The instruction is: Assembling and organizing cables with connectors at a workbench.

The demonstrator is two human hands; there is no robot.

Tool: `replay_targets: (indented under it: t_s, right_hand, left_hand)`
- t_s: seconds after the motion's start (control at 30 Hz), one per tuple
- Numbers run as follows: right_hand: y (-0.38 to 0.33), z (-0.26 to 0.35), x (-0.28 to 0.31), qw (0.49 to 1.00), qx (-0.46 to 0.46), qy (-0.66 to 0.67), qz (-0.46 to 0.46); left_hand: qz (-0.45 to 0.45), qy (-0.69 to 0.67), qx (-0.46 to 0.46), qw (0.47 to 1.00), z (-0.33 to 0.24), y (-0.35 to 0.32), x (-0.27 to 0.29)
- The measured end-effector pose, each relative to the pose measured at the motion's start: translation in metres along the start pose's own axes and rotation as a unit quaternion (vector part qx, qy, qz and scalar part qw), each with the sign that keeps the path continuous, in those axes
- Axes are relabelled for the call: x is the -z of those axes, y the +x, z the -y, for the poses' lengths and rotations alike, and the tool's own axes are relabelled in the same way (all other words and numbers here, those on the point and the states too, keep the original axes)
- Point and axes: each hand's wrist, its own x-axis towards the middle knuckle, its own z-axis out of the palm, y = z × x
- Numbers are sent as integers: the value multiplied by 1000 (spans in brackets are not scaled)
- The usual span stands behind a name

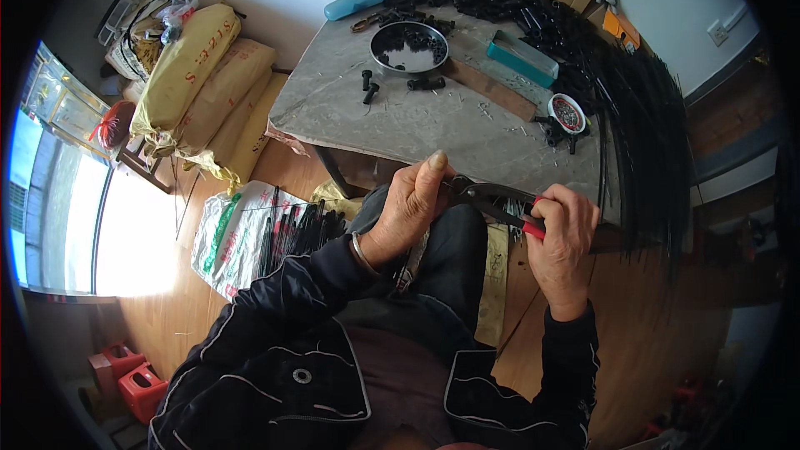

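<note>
My right hand [560,237] is wrapped round the red grips of a pair of pliers [498,192], whose dark jaws point left over my knees. Their tips meet a small dark piece at the fingers of my left hand [412,200]. That left hand is closed with the thumb up, and its fingers mostly hide what it grips. Beyond, on the grey table [333,121], a round metal bowl [442,48] contains small black parts. Short black tubular pieces [370,92] lie in front of it.
A black heap [517,4] and long black strands [654,158] cover the table's back and right. A teal box [523,58], a brown strip [492,92] and a small bowl of pins [567,113] lie nearer. Full sacks [200,75] and red stools [142,387] are at left.
</note>
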Motion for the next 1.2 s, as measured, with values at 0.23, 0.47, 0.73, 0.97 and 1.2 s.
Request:
replay_targets:
  t_s: [0.23, 0.47, 0.73, 0.97, 1.2]
  right_hand:
    - [-6, 0, -8, 998, -9, 43, 34]
    - [-6, 3, -11, 999, -31, 34, 10]
    - [-4, 5, -9, 999, -26, 19, 8]
    - [-39, 13, -20, 637, -372, 589, 330]
    - [-38, 22, -5, 603, -330, 544, 481]
  left_hand:
    - [-14, -17, -1, 1000, 2, 2, 0]
    - [15, -46, 9, 999, 1, 3, 6]
    - [-3, -41, 5, 999, 3, 4, 4]
    - [6, 5, -21, 1000, 8, 3, 8]
    - [3, -13, 5, 1000, 18, -9, 5]
